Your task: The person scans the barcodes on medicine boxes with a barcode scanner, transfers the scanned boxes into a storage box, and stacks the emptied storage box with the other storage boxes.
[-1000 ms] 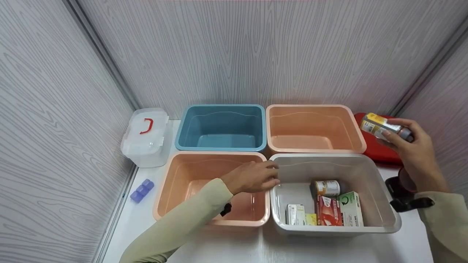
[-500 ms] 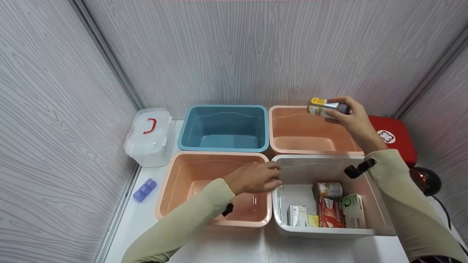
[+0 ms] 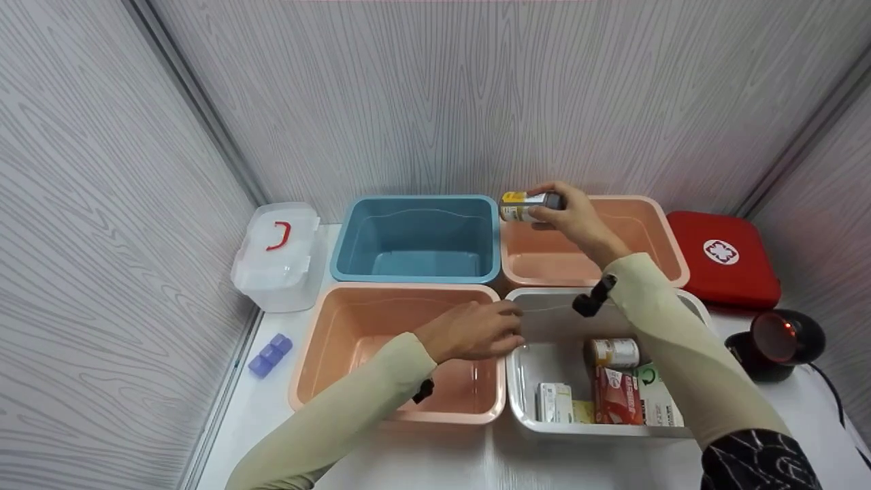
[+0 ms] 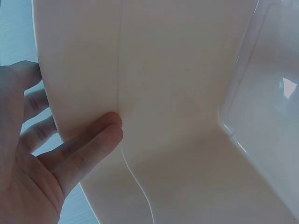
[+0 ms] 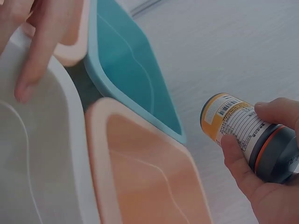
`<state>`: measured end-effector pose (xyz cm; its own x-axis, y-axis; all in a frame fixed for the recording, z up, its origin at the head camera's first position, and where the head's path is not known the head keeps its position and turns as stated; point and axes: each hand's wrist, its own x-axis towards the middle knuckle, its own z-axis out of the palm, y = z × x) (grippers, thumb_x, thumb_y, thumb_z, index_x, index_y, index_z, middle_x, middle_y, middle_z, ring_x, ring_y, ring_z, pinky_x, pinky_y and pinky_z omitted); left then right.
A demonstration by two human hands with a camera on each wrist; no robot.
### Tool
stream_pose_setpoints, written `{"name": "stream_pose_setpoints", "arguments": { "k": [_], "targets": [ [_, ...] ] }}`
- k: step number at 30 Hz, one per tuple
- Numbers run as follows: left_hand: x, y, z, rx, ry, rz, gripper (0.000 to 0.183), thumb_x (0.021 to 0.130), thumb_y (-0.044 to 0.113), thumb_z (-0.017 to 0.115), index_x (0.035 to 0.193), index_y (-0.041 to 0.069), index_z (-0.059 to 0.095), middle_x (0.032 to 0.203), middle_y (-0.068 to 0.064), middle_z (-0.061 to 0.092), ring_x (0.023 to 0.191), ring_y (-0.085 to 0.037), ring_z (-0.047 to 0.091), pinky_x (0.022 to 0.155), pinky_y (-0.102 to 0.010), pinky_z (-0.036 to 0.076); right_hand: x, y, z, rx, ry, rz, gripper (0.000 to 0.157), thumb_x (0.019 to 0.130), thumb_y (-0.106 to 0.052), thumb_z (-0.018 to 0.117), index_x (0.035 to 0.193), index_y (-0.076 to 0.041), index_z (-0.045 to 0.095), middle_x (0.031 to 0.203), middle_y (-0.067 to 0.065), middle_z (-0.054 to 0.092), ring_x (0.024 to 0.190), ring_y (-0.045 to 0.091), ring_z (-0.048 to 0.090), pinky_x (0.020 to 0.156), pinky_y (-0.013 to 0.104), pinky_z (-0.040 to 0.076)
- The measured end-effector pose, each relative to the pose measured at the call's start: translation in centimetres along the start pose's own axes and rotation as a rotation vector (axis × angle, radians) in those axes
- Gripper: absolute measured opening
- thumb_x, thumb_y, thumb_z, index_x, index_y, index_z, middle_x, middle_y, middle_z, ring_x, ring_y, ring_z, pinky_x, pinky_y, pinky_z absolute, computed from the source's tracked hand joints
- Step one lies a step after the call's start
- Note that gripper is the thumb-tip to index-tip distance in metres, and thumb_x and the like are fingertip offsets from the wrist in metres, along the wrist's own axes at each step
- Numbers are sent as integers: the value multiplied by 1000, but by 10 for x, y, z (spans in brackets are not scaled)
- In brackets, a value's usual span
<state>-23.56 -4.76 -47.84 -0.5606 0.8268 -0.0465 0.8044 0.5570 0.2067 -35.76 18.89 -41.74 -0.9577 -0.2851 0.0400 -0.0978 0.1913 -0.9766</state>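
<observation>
Right hand (image 3: pixel 575 216): fingers grasp a dark cylindrical bottle (image 3: pixel 518 207) with yellow-and-white label, lying sideways, cap toward the palm, base past the fingertips. Below those fingers: salmon-pink rectangular plastic bin (image 3: pixel 544 248). Just left of them: blue rectangular plastic bin (image 3: pixel 422 231). Left hand (image 3: pixel 471 332): fingers straddle a white rectangular plastic bin's (image 3: pixel 554 316) rim; can't tell if gripping.

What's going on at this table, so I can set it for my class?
A person's right hand holds a bottle sideways, up by the back peach bin. The left hand rests where the front peach bin meets the white bin, which contains another bottle and several small boxes.
</observation>
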Motion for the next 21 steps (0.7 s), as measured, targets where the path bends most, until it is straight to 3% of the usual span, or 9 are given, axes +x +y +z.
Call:
{"name": "stream_pose_setpoints", "arguments": {
  "k": [12, 21],
  "targets": [
    [0, 1, 1, 28, -20, -7, 39, 115, 41, 49, 134, 18, 76, 156, -6, 61, 124, -21, 71, 101, -37, 61, 24, 11, 67, 97, -139, 127, 39, 109, -8, 66, 146, -2, 56, 155, 25, 48, 136, 35, 59, 113, 49, 56],
    [-2, -2, -1, 0, -32, -55, 35, 114, 41, 53, 119, 19, 79, 129, -5, 69, 95, -20, 72, 86, -40, 62, 42, 24, 111, 208, -202, 305, 49, 107, -8, 67, 153, -3, 52, 154, 26, 47, 137, 38, 61, 112, 48, 56]
  ]
}}
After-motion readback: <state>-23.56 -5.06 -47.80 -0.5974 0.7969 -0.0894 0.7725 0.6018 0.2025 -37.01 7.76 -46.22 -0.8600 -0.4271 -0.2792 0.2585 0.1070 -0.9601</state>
